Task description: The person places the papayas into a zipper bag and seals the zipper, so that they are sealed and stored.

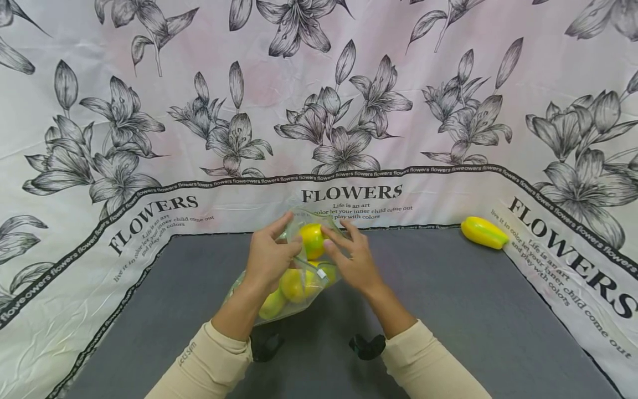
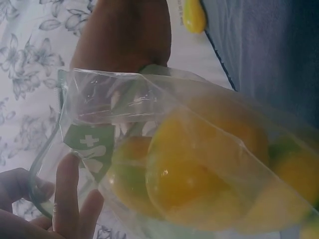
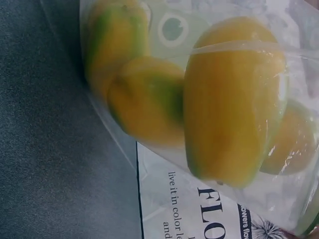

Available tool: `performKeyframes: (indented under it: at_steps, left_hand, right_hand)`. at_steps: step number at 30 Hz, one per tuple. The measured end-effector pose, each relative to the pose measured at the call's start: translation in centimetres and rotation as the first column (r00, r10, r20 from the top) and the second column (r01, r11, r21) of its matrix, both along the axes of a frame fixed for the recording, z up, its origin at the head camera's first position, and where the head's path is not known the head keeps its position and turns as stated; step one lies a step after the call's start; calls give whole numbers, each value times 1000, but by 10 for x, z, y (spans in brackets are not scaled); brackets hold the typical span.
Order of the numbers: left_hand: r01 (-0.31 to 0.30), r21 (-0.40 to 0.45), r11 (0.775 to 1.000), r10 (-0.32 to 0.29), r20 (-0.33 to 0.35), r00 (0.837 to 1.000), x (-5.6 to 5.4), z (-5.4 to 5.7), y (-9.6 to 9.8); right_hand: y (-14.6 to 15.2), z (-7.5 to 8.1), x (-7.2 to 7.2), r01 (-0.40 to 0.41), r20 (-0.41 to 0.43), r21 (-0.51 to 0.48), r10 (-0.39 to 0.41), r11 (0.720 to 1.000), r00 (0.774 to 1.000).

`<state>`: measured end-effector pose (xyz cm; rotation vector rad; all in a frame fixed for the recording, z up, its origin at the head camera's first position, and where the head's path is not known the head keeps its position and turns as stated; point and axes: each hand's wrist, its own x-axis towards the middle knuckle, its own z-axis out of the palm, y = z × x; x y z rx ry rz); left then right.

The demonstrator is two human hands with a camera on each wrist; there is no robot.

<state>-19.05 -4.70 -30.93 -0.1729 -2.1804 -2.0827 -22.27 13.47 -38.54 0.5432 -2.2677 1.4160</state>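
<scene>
Both hands hold up a clear zip bag [image 1: 299,307] with a white slider, over the table's middle. Several smooth yellow-green, mango-like fruits [image 3: 229,104] lie inside it. One more fruit [image 1: 312,241] shows up at the bag's mouth, between the hands. My left hand [image 1: 269,252] pinches the left side of the mouth; in the left wrist view its fingers [image 2: 67,194] lie at the rim. My right hand [image 1: 354,257] grips the right side of the mouth, thumb and index fingertips right by the upper fruit. The bag's film partly blurs the fruits.
A long yellow-green fruit [image 1: 483,233] lies at the table's back right corner, against the cloth. Grey cloth covers the table [image 1: 428,288]. A white floral curtain [image 1: 219,205] printed with "FLOWERS" rises along the back and sides.
</scene>
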Motion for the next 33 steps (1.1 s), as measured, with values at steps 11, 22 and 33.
performKeyframes:
  at_steps: [11, 22, 33]
  left_hand:
    - [-11, 18, 1000, 10, 14, 1000, -2, 1, -3]
    - [-19, 9, 1000, 19, 16, 1000, -3, 1, -3]
    - [-21, 7, 1000, 21, 16, 1000, -4, 0, -2]
  right_hand:
    - [27, -2, -2, 78, -80, -175, -93, 982, 992]
    - [66, -3, -4, 149, -69, -185, -164, 971, 984]
    - [79, 21, 16, 195, -54, -189, -209, 962, 976]
